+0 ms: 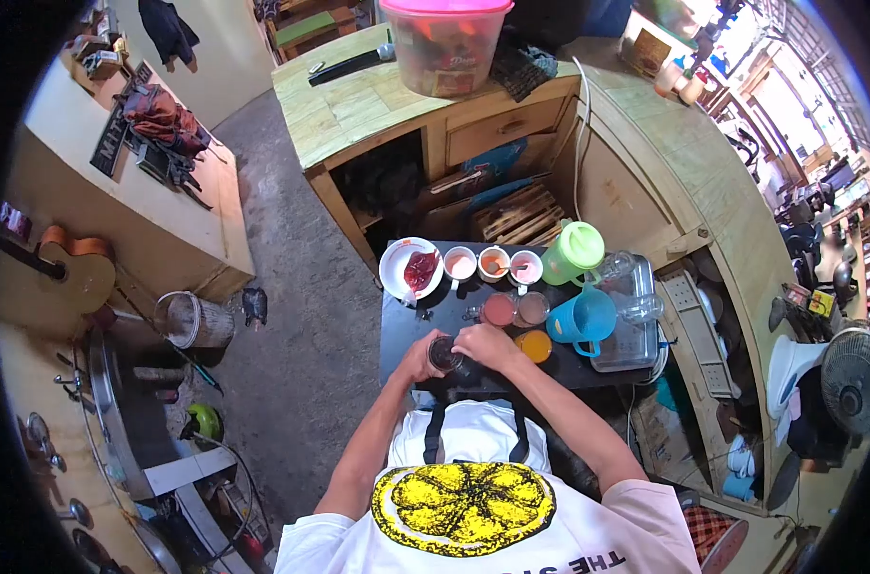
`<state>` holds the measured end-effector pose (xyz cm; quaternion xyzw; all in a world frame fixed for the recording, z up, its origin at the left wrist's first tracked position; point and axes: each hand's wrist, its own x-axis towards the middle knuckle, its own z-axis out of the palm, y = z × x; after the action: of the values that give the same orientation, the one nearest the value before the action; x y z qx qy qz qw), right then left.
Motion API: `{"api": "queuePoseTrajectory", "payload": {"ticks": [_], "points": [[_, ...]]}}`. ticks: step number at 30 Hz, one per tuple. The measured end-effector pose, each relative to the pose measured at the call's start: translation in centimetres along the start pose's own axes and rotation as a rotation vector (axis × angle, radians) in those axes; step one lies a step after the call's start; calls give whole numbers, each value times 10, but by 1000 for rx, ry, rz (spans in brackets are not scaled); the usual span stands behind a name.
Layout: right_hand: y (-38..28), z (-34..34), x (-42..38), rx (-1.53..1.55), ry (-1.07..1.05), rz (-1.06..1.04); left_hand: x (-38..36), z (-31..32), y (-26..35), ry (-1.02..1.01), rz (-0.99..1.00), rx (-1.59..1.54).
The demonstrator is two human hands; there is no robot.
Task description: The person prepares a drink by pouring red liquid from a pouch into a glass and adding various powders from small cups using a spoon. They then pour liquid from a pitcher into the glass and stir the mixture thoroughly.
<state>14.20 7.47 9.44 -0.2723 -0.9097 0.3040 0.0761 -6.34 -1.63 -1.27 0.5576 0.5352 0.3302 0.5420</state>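
Observation:
My left hand (421, 358) is wrapped round the side of a dark-looking glass (445, 355) at the front edge of the black table (401, 330). Over the same glass's rim, my right hand (485, 346) has its fingers closed; what they pinch, if anything, is too small to make out. Just right of it stands a glass of orange drink (533, 345). Behind are a glass of pink drink (498, 309) and a brownish one (532, 308). Farther back are three white cups (460, 263) and a white plate (394, 268) with something dark red on it.
A green pitcher (574, 251), a blue pitcher (580, 318) and a clear tray (626, 356) with upturned glasses stand at the table's right. A wooden counter (349, 115) with a pink-lidded tub (446, 48) rises behind. Left on the floor is a bucket (198, 320).

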Motion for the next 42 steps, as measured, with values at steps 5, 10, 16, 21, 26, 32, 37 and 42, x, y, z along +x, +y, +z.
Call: {"api": "queuePoseTrajectory", "payload": {"ticks": [5,10,16,21,26,32,37,42], "points": [[-20,5,2,-211,-141,-27,6,-4,8,27,-5,74],[-37,15,8,63,-17,253,2,0,9,51,-4,106],[-26,28,16,497,247,727,5,5,-2,29,20,-74],[-29,36,8,607,414,790,0,2,17,52,-20,52],[-42,49,15,639,520,674,0,1,15,49,-48,71],[-36,53,8,783,352,534,1,2,9,41,-38,73],[-33,30,2,541,120,270,2,2,5,29,-43,101],[-35,22,2,173,29,107,0,2,12,57,22,115]]}}
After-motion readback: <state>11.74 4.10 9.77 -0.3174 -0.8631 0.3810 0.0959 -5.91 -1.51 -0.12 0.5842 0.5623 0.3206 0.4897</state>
